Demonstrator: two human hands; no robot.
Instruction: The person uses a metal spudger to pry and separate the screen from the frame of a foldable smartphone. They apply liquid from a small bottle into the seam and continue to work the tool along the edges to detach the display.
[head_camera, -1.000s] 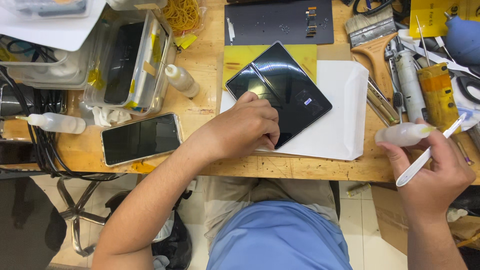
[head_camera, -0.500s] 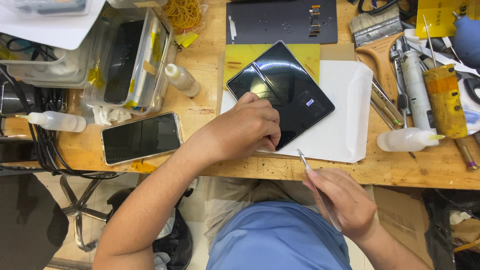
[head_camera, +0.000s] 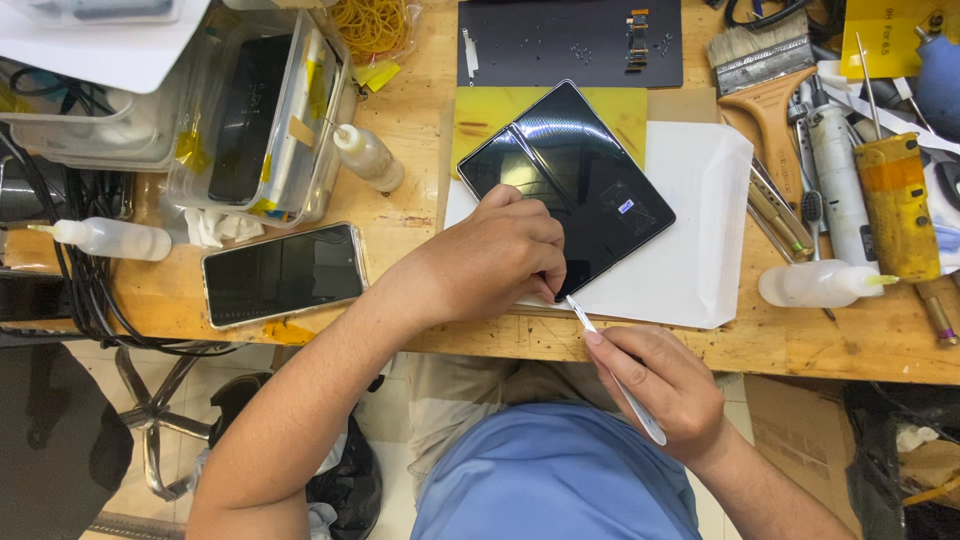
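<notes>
Wooden and well scarred, the surface (head_camera: 420, 215) in front of me is crowded with repair gear. At its middle lies a dark folding phone (head_camera: 570, 185), opened flat and turned like a diamond on a sheet of white paper (head_camera: 700, 250), with a yellow mat (head_camera: 490, 110) showing beyond it. My left hand (head_camera: 490, 262) presses down on the near-left corner of the phone, fingers curled over its edge and holding it flat. My right hand (head_camera: 665, 390) sits nearer to me, off the near edge of the surface, its fingers pinched narrow around a slim white pry tool (head_camera: 617, 372), held like a pen.

What matters is the line between tool and phone: the tool's long axis slants from my right hand up and to the left, and its thin tip lies at the phone's near edge, just beside my left knuckles (whether it actually touches the edge, I cannot tell). The phone therefore lies farther and slightly left of my right hand, and its hinge line runs from far-left toward near-right.

To the left rests a second phone (head_camera: 283, 273) with a dark screen, and beyond it a clear plastic tray (head_camera: 255, 120). A small squeeze bottle (head_camera: 815, 283) lies on the right, near a wide paintbrush (head_camera: 765, 75) and a yellow-taped tool (head_camera: 895, 205).
</notes>
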